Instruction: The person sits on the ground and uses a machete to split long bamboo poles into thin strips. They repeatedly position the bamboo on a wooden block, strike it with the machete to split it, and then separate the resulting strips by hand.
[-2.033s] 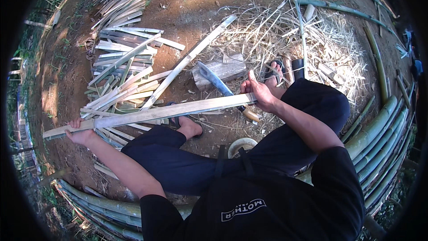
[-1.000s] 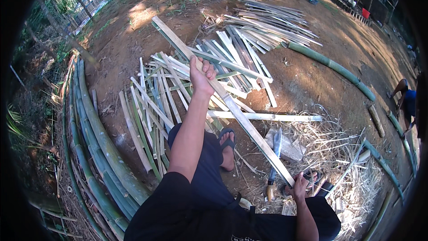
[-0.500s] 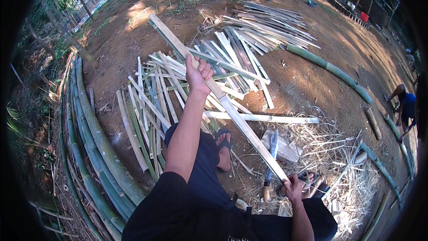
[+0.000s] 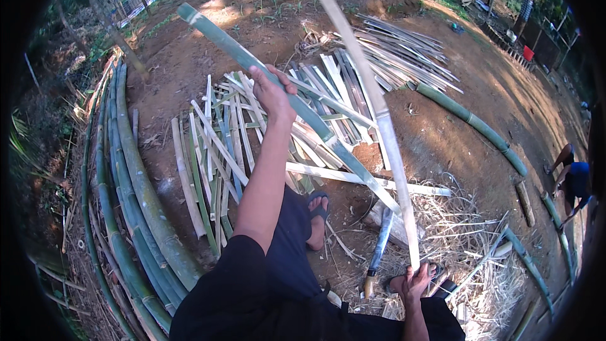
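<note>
My left hand (image 4: 273, 93) grips a green bamboo strip (image 4: 309, 119) near its middle; the strip slants down to the right. My right hand (image 4: 415, 283) is closed on the lower end of a long pale bamboo strip (image 4: 382, 113), which rises past the top edge of the view. The two strips meet or overlap near the green one's lower end. Below them a big knife (image 4: 380, 243) with a wooden handle leans against a wood block (image 4: 396, 230). A pile of split bamboo strips (image 4: 208, 145) lies beyond my left foot.
Whole bamboo poles (image 4: 136, 183) run along the left. Another stack of strips (image 4: 410, 57) lies farther off, beside a green pole (image 4: 470, 120). Shavings (image 4: 486, 259) cover the ground at right. Another person (image 4: 574, 180) bends over at the far right.
Both hands were on what looked like one strip; now two strips show apart, one in each hand. The pale one has swung upright, and the left hand's strip now shows its green face.
</note>
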{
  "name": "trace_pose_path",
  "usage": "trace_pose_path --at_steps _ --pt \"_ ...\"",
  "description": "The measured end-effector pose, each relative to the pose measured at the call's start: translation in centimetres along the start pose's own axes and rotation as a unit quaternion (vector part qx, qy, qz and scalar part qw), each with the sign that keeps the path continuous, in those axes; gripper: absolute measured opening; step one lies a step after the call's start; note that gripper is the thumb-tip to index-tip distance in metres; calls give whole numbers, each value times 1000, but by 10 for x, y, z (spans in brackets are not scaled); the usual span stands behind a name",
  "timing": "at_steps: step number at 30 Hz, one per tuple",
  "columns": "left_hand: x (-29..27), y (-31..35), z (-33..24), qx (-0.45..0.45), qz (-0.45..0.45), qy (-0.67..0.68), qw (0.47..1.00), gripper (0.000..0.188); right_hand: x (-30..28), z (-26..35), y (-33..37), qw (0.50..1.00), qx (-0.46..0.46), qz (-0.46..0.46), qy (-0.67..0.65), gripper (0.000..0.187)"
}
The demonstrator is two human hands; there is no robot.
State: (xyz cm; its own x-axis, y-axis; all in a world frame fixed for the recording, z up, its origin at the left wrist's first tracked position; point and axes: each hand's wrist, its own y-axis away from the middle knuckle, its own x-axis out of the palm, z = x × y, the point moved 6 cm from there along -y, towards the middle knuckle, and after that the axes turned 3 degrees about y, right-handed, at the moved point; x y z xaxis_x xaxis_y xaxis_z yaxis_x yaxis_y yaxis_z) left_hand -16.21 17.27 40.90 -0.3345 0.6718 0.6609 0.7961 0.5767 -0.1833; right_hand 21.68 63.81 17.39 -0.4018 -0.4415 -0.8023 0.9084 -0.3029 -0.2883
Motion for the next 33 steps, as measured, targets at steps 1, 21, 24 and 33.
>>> trace_pose_path --at_steps 1,21,24,33 --pt "14 2 -20 38 7 7 999 54 -2 0 -1 1000 26 -7 -9 58" --pt "-225 -30 57 143 386 -732 543 45 42 37 23 872 386 -26 -299 59" --pt "-310 -18 76 23 376 -717 586 40 48 36 31 871 397 -34 -288 60" --pt "-351 25 144 -131 400 -678 603 34 37 57 25 868 414 19 -273 64"
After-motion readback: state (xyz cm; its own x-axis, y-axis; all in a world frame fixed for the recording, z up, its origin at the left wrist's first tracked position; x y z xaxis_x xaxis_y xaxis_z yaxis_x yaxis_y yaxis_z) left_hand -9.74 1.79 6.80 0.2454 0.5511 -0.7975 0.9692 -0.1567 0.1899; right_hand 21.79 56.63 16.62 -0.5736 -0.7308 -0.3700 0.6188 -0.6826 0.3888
